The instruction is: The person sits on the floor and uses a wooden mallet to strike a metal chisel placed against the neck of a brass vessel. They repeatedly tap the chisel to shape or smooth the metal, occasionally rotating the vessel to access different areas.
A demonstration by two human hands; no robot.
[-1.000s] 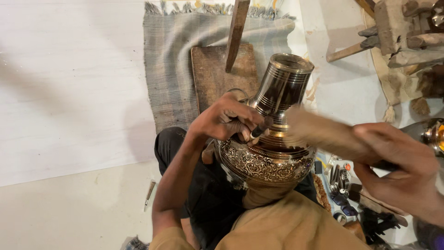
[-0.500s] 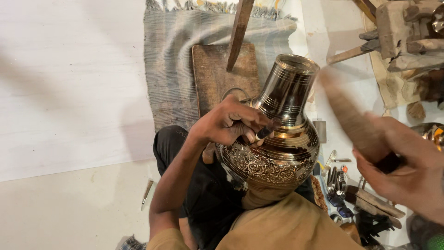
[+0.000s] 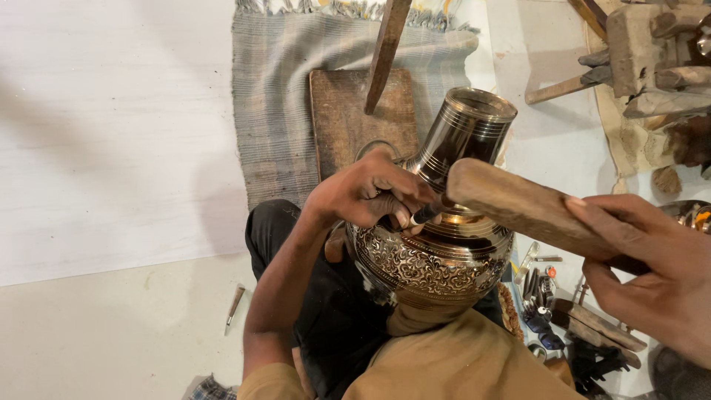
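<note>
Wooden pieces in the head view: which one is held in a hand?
The thick wooden mallet, gripped by the right hand over the engraved metal vase. The flat board and the slanting stick lie untouched beyond.

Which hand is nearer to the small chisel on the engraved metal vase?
Left. The left hand pinches the chisel against the vase shoulder. The right hand is off to the side, holding the wooden mallet by its handle.

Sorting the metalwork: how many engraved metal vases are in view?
2: one engraved vase on the lap, steadied by the left hand; a second vase just shows at the right edge. Others may be hidden.
</note>
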